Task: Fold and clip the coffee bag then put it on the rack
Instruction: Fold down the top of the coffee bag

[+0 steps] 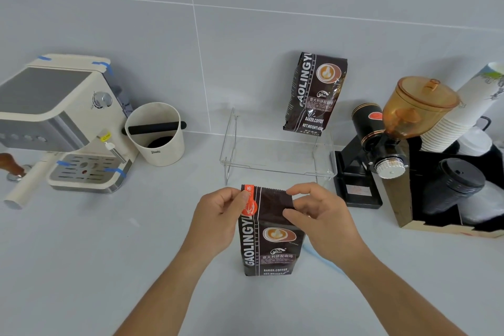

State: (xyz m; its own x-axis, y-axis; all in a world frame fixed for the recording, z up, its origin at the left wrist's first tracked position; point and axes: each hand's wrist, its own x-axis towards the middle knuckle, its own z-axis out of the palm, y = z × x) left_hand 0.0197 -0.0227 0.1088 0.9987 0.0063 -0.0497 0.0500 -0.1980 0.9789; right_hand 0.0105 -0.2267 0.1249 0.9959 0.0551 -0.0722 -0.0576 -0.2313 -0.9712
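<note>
Bag (pixel 270 237) upright on counter (pixel 109 254), in front of rack (pixel 275 155). Left hand (pixel 218 215) pinching top left corner, right hand (pixel 319 215) pinching top right corner. Second bag (pixel 313 93) on rack, against wall.

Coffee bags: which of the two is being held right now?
The near coffee bag, standing on the counter; both hands pinch its top corners. The far coffee bag sits untouched on the clear rack.

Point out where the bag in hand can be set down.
Free: the clear acrylic rack's shelf left of the second dark coffee bag, and bare counter between the cream knock box and rack. Crowded: right side, around the black grinder.
</note>
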